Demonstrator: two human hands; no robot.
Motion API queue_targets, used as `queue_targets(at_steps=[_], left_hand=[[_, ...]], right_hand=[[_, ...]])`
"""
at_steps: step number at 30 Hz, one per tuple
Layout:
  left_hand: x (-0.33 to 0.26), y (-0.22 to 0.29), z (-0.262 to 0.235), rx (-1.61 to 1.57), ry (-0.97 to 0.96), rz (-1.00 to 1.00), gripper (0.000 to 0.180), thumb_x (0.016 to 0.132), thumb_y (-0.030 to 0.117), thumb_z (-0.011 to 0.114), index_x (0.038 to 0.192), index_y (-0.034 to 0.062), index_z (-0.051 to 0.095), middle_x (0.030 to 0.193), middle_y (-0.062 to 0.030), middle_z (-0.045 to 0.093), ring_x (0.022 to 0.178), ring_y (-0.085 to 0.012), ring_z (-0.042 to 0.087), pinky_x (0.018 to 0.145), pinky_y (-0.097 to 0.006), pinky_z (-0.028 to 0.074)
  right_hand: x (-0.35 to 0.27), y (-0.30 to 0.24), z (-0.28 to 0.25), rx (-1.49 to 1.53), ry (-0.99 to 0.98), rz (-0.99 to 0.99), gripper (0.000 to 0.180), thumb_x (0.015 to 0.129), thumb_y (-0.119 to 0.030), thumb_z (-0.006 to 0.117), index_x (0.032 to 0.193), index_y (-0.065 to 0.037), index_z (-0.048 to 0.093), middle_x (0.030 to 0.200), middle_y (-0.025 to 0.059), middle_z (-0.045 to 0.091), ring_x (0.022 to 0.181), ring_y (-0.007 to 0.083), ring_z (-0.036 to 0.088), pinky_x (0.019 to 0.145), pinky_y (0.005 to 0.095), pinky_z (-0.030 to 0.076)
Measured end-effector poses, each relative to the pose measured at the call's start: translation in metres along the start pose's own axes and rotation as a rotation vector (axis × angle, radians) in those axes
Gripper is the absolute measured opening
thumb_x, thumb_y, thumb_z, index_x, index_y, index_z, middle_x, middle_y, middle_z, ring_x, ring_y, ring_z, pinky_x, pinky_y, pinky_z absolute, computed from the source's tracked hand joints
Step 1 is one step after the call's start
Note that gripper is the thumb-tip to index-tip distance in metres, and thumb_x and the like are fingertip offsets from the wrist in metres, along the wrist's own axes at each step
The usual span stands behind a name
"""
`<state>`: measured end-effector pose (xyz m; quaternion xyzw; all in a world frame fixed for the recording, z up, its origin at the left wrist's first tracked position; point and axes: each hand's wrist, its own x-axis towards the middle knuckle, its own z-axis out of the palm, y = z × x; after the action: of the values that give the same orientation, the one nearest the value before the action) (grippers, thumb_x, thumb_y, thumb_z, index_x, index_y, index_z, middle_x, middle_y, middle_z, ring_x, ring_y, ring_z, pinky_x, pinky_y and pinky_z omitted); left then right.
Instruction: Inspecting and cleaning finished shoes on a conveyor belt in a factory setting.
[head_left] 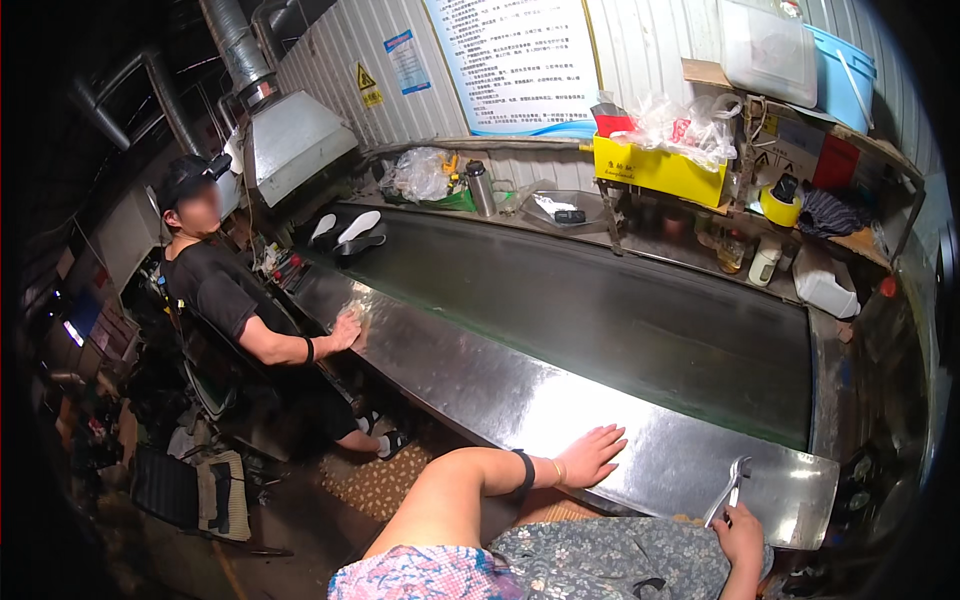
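Steel conveyor ledge (pixel 480 385): left hand (pixel 590 456) flat, right hand (pixel 740 535) gripping tongs (pixel 728 490).

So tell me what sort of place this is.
Probably a small factory line, likely for footwear. A long dark conveyor belt runs between steel side rails, with two shoe soles lying on it. A metal extraction hood with ducting hangs over the far end, and a co-worker sits alongside.
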<state>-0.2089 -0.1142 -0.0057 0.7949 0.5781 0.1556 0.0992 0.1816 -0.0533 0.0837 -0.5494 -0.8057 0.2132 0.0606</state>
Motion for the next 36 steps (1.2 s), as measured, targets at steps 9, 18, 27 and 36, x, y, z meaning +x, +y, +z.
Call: queue_targets(at_steps=[9, 18, 27, 36], left_hand=[[-0.001, -0.001, -0.006, -0.010, -0.012, -0.026, 0.057, 0.096, 0.029, 0.050, 0.142, -0.0033, 0.040, 0.152, -0.0240, 0.032, 0.143, -0.0394, 0.027, 0.117, -0.050, 0.024], [0.002, 0.003, 0.001, -0.006, 0.011, -0.029, 0.058, 0.094, 0.028, 0.052, 0.143, -0.0019, 0.040, 0.152, -0.0225, 0.033, 0.143, -0.0376, 0.028, 0.117, -0.048, 0.024], [0.000, 0.004, -0.002, 0.007, 0.017, -0.035, 0.058, 0.094, 0.028, 0.051, 0.142, -0.0014, 0.040, 0.152, -0.0224, 0.033, 0.143, -0.0371, 0.028, 0.118, -0.048, 0.023], [-0.002, 0.003, 0.001, -0.001, 0.019, -0.036, 0.058, 0.094, 0.028, 0.051, 0.142, -0.0016, 0.040, 0.152, -0.0229, 0.033, 0.143, -0.0377, 0.028, 0.118, -0.048, 0.024]], right_hand=[[-0.023, -0.034, -0.022, 0.002, 0.023, 0.041, 0.027, 0.082, -0.017, 0.067, 0.102, 0.002, 0.068, 0.107, 0.0201, 0.066, 0.102, 0.0404, 0.060, 0.093, 0.0453, 0.046], [-0.073, -0.029, -0.002, -0.126, 0.425, -0.238, 0.029, 0.093, -0.020, 0.056, 0.101, 0.004, 0.070, 0.103, 0.0211, 0.069, 0.096, 0.0401, 0.063, 0.087, 0.0465, 0.050], [-0.078, -0.019, 0.005, -0.098, 0.486, -0.261, 0.029, 0.094, -0.018, 0.054, 0.098, 0.006, 0.070, 0.102, 0.0197, 0.070, 0.095, 0.0390, 0.064, 0.087, 0.0459, 0.050], [-0.081, -0.024, 0.003, -0.110, 0.488, -0.273, 0.028, 0.094, -0.017, 0.053, 0.099, 0.005, 0.070, 0.104, 0.0189, 0.070, 0.097, 0.0378, 0.064, 0.087, 0.0462, 0.049]])
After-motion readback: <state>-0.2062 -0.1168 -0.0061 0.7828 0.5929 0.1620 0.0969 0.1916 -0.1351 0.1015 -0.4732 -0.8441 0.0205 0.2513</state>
